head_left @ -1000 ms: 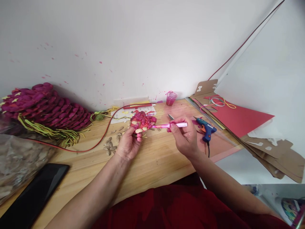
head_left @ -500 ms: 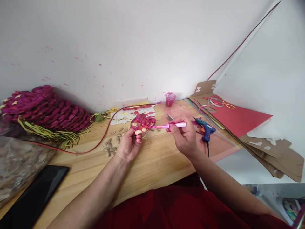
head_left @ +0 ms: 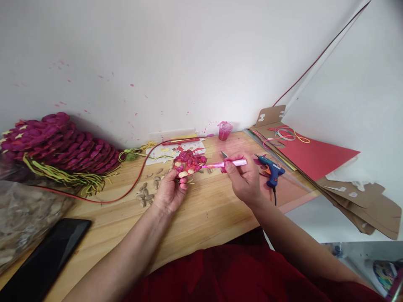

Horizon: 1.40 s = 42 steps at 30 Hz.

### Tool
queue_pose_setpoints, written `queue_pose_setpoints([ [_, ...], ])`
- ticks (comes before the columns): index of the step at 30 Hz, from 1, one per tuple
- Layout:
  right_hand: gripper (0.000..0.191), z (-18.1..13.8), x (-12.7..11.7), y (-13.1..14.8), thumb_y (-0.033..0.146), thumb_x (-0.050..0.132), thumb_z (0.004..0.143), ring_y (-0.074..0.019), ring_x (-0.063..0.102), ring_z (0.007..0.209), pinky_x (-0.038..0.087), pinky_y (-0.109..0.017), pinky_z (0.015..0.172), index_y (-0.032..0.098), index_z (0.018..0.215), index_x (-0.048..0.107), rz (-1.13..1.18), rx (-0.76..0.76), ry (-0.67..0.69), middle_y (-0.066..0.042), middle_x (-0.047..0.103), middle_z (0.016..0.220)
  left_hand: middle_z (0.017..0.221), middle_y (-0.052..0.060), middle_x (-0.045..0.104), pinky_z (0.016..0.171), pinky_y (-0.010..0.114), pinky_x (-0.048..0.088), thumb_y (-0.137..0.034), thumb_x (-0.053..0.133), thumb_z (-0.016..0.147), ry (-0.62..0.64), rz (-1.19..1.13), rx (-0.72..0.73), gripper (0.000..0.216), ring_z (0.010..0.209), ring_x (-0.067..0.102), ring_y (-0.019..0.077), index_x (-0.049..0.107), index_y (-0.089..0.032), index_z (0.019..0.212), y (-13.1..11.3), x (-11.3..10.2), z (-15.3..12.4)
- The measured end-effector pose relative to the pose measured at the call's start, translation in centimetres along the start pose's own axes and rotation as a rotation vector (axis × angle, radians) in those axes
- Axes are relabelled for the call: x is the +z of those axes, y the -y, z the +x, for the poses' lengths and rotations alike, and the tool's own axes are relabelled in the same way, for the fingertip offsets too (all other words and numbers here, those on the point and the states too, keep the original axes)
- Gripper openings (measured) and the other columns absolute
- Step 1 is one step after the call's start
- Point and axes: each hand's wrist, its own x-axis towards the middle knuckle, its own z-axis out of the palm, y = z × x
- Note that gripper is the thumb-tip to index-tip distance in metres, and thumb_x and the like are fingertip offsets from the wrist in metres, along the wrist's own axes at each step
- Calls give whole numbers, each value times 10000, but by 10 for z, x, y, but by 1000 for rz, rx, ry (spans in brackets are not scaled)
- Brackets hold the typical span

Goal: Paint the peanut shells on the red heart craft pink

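My left hand [head_left: 170, 192] is closed round a small round craft piece [head_left: 189, 162] covered with shell-like bits, most painted magenta and a few still pale. I hold it just above the wooden table [head_left: 201, 209]. My right hand [head_left: 244, 178] pinches a pink paintbrush [head_left: 225, 164] whose tip touches the right edge of the piece. Loose pale shells [head_left: 147, 189] lie on the table left of my left hand.
A pink paint cup [head_left: 225, 130] stands by the wall. A blue glue gun [head_left: 272, 170] lies right of my right hand. Red paper [head_left: 310, 153] and cardboard [head_left: 362, 205] lie at right. Finished magenta pieces [head_left: 59, 144] are stacked at left, a black phone [head_left: 44, 260] near the front.
The brush and the held piece have shifted only slightly; the brush tip stays against the piece's right edge. Both hands keep their grips.
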Motion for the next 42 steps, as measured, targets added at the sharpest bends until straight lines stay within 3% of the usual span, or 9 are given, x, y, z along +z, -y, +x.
queue_pose_setpoints([
  [6, 38, -3, -4, 3, 231, 635, 975, -118, 604, 672, 471, -256, 619, 234, 979, 597, -189, -127, 12, 22, 630, 789, 587, -51, 497, 310, 91, 351, -57, 449, 970, 8, -21, -7, 215, 362, 436, 28, 551, -154, 807, -1, 0, 0],
  [12, 106, -8, -4, 4, 157, 640, 943, -147, 641, 744, 489, -294, 677, 235, 1010, 612, -334, -268, 40, -10, 674, 863, 576, -50, 505, 314, 90, 358, -72, 444, 987, -1, -23, 7, 229, 362, 450, 32, 554, -158, 805, 1, -1, 2],
  [24, 66, -5, -6, 5, 183, 636, 952, -128, 616, 680, 469, -268, 626, 232, 988, 610, -346, -215, 28, 7, 658, 815, 581, -29, 564, 315, 111, 365, -86, 592, 898, 23, 21, 60, 131, 380, 468, 51, 575, -156, 789, 4, -4, 4],
  [42, 36, -7, -8, 2, 221, 626, 969, -131, 610, 683, 462, -275, 628, 242, 985, 601, -311, -172, 16, 10, 647, 802, 590, -30, 575, 317, 106, 357, -71, 591, 888, 34, 21, 71, 114, 379, 465, 46, 588, -156, 811, 5, -6, 6],
])
